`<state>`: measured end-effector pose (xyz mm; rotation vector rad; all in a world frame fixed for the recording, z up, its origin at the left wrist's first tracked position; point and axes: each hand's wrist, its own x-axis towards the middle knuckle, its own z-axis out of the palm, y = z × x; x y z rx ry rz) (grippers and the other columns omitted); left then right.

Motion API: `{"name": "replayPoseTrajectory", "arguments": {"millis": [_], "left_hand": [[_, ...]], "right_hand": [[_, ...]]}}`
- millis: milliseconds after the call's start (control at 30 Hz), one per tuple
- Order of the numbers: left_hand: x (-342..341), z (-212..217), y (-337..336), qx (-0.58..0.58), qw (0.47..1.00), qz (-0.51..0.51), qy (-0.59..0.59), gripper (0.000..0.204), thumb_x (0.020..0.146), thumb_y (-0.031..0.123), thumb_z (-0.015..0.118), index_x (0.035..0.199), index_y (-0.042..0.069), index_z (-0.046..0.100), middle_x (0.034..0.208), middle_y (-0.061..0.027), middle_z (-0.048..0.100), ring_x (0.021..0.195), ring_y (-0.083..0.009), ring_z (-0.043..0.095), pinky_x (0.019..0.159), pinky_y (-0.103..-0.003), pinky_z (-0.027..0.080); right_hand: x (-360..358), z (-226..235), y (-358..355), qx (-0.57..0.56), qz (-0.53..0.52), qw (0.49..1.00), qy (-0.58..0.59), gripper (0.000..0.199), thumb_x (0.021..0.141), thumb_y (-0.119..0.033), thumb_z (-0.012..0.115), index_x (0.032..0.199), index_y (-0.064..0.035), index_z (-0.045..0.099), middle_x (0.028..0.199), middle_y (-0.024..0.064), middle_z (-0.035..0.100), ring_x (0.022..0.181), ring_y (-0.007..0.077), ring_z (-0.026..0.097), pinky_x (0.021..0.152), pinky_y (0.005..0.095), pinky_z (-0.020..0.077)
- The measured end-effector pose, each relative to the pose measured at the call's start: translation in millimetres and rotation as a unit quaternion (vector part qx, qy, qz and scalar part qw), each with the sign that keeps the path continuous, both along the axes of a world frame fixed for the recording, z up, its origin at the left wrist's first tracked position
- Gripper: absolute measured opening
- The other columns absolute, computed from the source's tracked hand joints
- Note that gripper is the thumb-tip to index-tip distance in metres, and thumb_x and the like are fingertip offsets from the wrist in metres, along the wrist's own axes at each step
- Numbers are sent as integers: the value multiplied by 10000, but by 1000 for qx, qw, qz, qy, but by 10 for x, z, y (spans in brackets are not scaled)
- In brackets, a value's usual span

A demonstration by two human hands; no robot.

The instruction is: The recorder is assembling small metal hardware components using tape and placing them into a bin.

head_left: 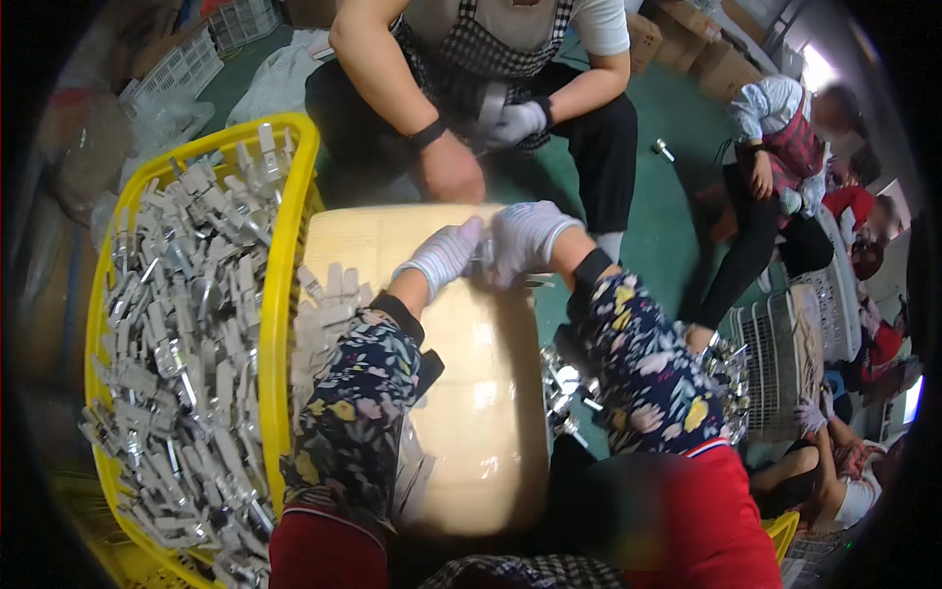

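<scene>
My left hand (444,257) and my right hand (530,240), both in pale striped work gloves, meet over the far end of a light wooden-looking block table (471,393). Their fingers are closed together around a small metallic piece (482,257), mostly hidden by the gloves, so its kind does not show. Left of my left hand, several grey clip-like parts (339,285) lie on the table's edge. On the floor to the right of the table, below my right forearm, shiny metal fittings (564,383) lie in a heap.
A yellow basket (278,324), heaped with grey-handled metal parts (186,353), stands at the left against the table. Across from me sits a person in a checked apron (505,44), one hand gloved. Other people work at the right beside white crates (765,363). One loose fitting (663,149) lies on the green floor.
</scene>
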<state>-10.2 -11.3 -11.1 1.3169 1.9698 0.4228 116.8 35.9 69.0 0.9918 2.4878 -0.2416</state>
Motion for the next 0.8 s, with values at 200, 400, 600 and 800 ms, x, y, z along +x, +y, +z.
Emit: {"name": "replayPoseTrajectory", "arguments": {"millis": [200,400,600,800], "left_hand": [[287,744,-1172,130,936,-266,193,376,755,286,520,997,-1,519,944,-226,593,917,-367,565,820,-400,428],[339,1282,-2167,133,943,-138,-272,269,759,252,523,935,48,539,693,-89,551,611,-163,524,551,-282,412],[807,1641,-2951,61,780,-13,-623,252,799,271,496,954,73,511,527,17,291,430,-106,271,405,-230,249],[987,1652,-3473,62,726,4,-685,186,783,253,498,834,77,469,480,8,248,390,-119,249,364,-252,232]], "right_hand": [[560,373,-439,-251,-12,960,123,535,602,-335,769,1012,-28,616,977,114,606,879,165,575,734,265,465],[1524,544,-1213,-460,-205,605,617,968,686,-740,494,1362,-74,302,1354,81,360,1218,231,370,1007,418,291],[1430,563,-2407,-629,-150,364,670,994,657,-805,422,1304,-52,373,1137,130,516,1003,222,538,841,357,461],[1601,616,-3060,-599,-133,337,714,847,746,-661,525,1262,1,407,1052,140,573,880,196,605,761,313,511]]}}
